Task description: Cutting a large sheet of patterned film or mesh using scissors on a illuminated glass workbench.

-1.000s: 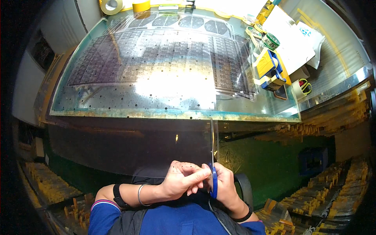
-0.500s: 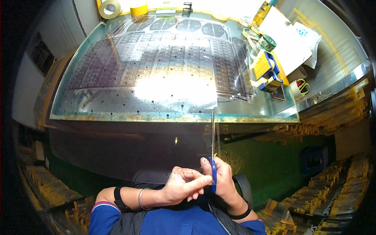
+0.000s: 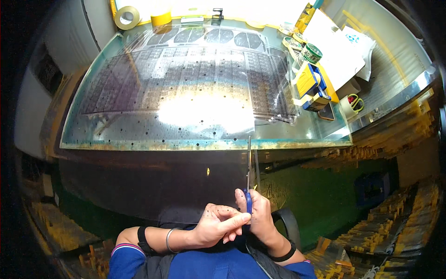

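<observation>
A large transparent film sheet [image 3: 139,179] with dark dots and dense printed markings lies over the light table and hangs off its front edge toward me. My left hand [image 3: 220,224] pinches the near edge of this film between thumb and fingers, close to its right corner. In my right hand [image 3: 261,215] is a pair of blue-handled scissors [image 3: 249,202], whose long blades point away from me along the film's right side. The blade tips reach about the table's front edge. The two hands are side by side, and dark spots seen through the film overlap my left hand.
The glass-topped light table [image 3: 302,145] carries a tape dispenser [image 3: 313,88], tape rolls [image 3: 311,53], a phone [image 3: 327,111], and white papers [image 3: 332,51] at the right. A cup with scissors [image 3: 349,106] stands at the right corner. Another tape roll [image 3: 127,17] sits far left.
The view has shifted slightly, so the table sits a little lower. My hands, the scissors and the film keep nearly the same positions relative to each other.
</observation>
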`<action>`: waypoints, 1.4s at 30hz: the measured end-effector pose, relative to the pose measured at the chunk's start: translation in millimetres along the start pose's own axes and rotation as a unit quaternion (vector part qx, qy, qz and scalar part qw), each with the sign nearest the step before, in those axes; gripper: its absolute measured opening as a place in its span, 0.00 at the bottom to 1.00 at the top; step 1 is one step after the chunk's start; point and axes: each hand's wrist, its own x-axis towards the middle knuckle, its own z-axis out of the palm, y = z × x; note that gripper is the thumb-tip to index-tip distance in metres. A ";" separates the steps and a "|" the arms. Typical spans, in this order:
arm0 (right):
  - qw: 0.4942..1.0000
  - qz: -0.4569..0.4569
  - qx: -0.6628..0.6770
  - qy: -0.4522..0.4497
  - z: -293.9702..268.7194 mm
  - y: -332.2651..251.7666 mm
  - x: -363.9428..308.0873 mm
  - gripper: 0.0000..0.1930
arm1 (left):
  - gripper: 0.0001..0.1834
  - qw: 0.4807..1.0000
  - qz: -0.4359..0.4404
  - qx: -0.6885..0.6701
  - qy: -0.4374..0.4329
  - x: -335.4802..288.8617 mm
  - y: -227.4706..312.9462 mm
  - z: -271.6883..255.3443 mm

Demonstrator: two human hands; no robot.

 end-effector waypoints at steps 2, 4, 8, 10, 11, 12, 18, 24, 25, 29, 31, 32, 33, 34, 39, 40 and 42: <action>1.000 0.014 0.003 -0.009 -1.4 -2.4 -1.2 0.16 | 0.10 1.000 0.004 0.002 -0.005 -0.7 -0.4 0.1; 0.999 0.029 0.005 -0.018 -2.3 -3.2 -1.6 0.17 | 0.11 1.000 0.018 -0.020 -0.014 -1.1 0.3 1.6; 0.998 0.035 0.024 -0.037 -6.2 -5.0 -6.3 0.15 | 0.12 0.999 0.037 0.002 -0.034 -4.8 10.3 2.5; 0.997 0.032 0.028 -0.057 -8.9 -3.3 -11.7 0.14 | 0.12 0.998 0.065 0.007 -0.014 -5.5 17.8 1.0; 0.988 0.103 0.072 -0.085 -10.5 -2.3 -14.9 0.15 | 0.12 0.996 0.081 0.017 -0.015 -6.0 20.2 -2.8; 0.972 0.173 0.114 -0.112 -13.8 -1.5 -18.6 0.16 | 0.11 0.997 0.083 0.004 -0.007 -7.0 23.6 -4.3; 0.973 0.033 0.227 -0.016 -35.3 23.1 -13.0 0.07 | 0.11 0.994 0.087 0.058 -0.004 -26.3 42.3 -24.6; 0.937 -0.342 -0.066 0.016 -37.4 -52.3 120.2 0.14 | 0.13 0.961 0.117 0.249 0.031 -73.0 80.3 -21.8; 0.946 -0.321 -0.034 -0.032 -34.7 -62.6 136.3 0.13 | 0.11 0.946 0.152 0.279 0.064 -84.0 91.7 -18.6; 0.923 -0.385 0.017 0.005 -19.1 -82.9 160.8 0.14 | 0.17 0.593 0.552 0.556 0.187 -117.5 183.1 -6.8; 0.909 -0.405 0.096 -0.002 -15.5 -96.5 140.3 0.11 | 0.16 0.569 0.612 0.519 0.179 -131.8 245.8 -6.5; 0.907 -0.403 0.123 -0.012 -13.1 -101.1 128.4 0.10 | 0.15 0.590 0.618 0.478 0.206 -138.6 274.9 -0.3; 0.916 -0.381 0.123 -0.031 -8.1 -100.1 117.7 0.09 | 0.14 0.604 0.623 0.452 0.208 -136.6 301.1 8.1; 0.924 -0.358 0.122 -0.047 -4.5 -97.9 105.3 0.08 | 0.14 0.617 0.627 0.427 0.208 -133.2 322.8 18.9; 0.896 -0.170 0.339 -0.229 26.6 -80.7 45.3 0.07 | 0.17 0.707 0.551 0.403 0.185 -63.8 371.3 -15.1; 0.903 -0.153 0.330 -0.227 28.3 -72.8 39.1 0.07 | 0.17 0.750 0.533 0.343 0.187 -36.0 365.1 -25.0; 0.886 -0.076 0.412 -0.199 30.8 -58.5 30.3 0.07 | 0.16 0.784 0.459 0.369 0.197 6.6 352.4 -44.5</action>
